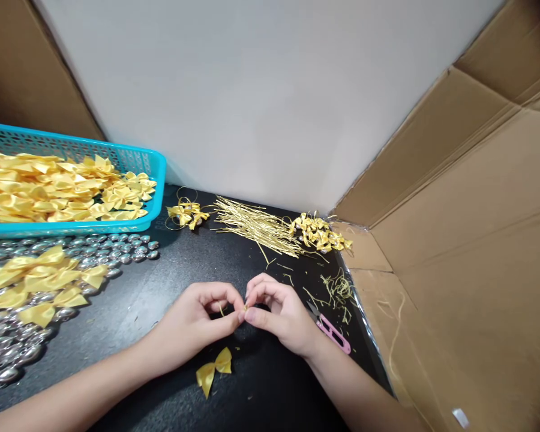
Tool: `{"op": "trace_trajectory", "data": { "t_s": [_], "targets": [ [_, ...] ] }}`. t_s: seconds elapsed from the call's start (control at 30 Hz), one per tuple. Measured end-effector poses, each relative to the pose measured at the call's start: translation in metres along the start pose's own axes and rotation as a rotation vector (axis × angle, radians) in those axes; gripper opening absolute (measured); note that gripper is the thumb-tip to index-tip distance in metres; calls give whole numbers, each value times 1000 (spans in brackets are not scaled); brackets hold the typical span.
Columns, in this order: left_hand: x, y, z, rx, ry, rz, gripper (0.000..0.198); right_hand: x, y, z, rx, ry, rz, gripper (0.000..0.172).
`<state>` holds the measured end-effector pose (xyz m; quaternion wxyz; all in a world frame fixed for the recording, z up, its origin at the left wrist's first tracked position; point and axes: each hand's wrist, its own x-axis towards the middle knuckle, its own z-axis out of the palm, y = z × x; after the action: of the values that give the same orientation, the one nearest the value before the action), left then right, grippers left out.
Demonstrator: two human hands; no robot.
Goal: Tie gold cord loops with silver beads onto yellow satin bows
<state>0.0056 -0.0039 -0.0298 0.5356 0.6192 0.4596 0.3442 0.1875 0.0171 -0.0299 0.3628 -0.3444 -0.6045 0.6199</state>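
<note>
My left hand (pixel 197 320) and my right hand (pixel 279 312) meet fingertip to fingertip over the black table (pixel 162 282). Between the fingertips they pinch a thin gold wire (pixel 240 308), too small to see in detail. A yellow ribbon bow (pixel 213 370) lies flat on the table just below my hands, touching neither. Pink snips (pixel 333 332) lie right beside my right wrist.
A blue basket (pixel 155 174) heaped with yellow bows stands at the back left. Silver beads (pixel 117 249) and loose bows (pixel 40 279) spread at left. A bundle of gold wires (pixel 256 227) and finished bows (pixel 321 233) lie behind. A cardboard box (pixel 468 252) flanks the right.
</note>
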Motion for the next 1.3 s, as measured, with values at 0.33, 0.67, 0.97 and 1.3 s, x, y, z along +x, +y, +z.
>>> {"op": "trace_trajectory", "data": {
  "t_s": [0.33,0.67,0.97,1.3],
  "targets": [
    [1,2,0,-34,-34,-8,21,1,0,-2,89,-61,84,40],
    [7,0,-4,-63,-29,-124,33,7,-1,-8,54,10,65,47],
    [7,-3,-5,-59,7,-168,34,7,3,-8,164,25,50,39],
    [9,-13,-6,-154,18,-170,37,5,4,-6,357,72,127,32]
  ]
}}
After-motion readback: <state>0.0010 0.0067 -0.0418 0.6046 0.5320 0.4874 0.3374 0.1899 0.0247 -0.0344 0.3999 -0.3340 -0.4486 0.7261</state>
